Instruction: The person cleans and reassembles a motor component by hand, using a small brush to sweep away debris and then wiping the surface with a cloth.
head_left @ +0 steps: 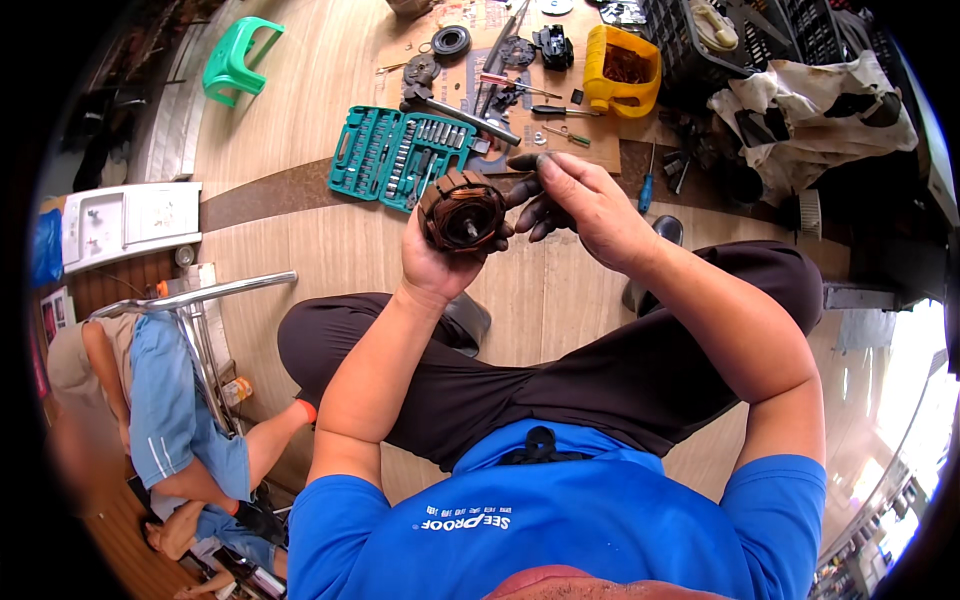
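Observation:
My left hand [432, 262] is closed around a motor armature [462, 212] with copper windings, a dark slotted rim and a short metal shaft at its middle. It is held up in front of my knees, winding side toward me. Just right of it is my right hand [585, 205], its blackened fingers bent a little and apart. Those fingertips reach close to the armature's right side; I cannot tell whether they touch it. Beyond my hands an open teal socket set [395, 160] lies on the floor, its trays full of sockets and bits.
Cardboard [590, 150] bears dark motor parts, a black ring [451, 42], a metal bar [470, 118] and screwdrivers. A yellow cut jug [620, 75] and black crates [700, 50] stand right. A blue screwdriver [647, 185] lies near my foot. Left are a green stool [235, 60] and another person [180, 400].

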Available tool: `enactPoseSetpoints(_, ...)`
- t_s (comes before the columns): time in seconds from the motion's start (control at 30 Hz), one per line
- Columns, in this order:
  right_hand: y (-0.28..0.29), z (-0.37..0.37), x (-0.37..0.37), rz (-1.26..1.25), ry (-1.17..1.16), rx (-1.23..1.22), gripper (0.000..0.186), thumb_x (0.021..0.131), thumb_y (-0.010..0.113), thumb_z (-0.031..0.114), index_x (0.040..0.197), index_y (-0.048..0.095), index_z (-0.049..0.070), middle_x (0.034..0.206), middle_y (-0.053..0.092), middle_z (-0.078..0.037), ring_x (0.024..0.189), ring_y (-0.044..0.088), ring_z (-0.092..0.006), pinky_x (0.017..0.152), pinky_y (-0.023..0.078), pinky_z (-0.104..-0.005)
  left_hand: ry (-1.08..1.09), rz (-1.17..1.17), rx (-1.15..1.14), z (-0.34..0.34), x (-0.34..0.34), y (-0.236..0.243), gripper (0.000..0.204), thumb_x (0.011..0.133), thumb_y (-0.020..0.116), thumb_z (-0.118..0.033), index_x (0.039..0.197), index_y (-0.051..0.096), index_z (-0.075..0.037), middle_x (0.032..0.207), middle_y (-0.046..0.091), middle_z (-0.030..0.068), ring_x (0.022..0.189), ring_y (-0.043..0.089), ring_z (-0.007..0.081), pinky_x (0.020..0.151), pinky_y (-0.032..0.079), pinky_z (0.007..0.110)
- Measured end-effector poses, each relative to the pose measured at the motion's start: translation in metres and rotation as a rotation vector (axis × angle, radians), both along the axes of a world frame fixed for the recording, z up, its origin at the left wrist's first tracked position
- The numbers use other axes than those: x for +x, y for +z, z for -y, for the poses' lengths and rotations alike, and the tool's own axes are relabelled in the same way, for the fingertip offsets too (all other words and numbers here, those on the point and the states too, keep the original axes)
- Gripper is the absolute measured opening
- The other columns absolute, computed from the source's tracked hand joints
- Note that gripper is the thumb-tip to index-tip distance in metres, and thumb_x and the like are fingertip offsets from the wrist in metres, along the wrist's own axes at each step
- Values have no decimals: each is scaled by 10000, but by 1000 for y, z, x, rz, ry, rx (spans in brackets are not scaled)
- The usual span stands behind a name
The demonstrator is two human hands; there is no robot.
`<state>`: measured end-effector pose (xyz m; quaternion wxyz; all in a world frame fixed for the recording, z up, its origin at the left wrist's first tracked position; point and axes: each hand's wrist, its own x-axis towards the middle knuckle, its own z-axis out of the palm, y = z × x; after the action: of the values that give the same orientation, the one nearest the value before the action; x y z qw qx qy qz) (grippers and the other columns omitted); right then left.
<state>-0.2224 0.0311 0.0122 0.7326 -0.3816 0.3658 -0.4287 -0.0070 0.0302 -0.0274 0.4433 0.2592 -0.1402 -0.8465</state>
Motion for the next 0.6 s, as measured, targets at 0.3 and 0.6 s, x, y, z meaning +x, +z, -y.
enactPoseSetpoints(0.3,8,-2,1,-105,22,-85,407,960,596,282,1227,557,-23,968,641,-67,794,608,-102,683,539,-273,-50,-67,-28,-1,3,-2,598,959,319,-504,1276,533,-44,1186,618,180,915,645,345,782,526,446)
enactPoseSetpoints(0.6,10,-4,-2,-172,45,-129,409,949,601,301,1223,577,-2,977,647,-63,819,603,-107,706,522,-277,-83,-17,-3,-1,-2,11,593,975,301,-526,1233,559,-58,1118,638,158,957,621,314,781,504,437)
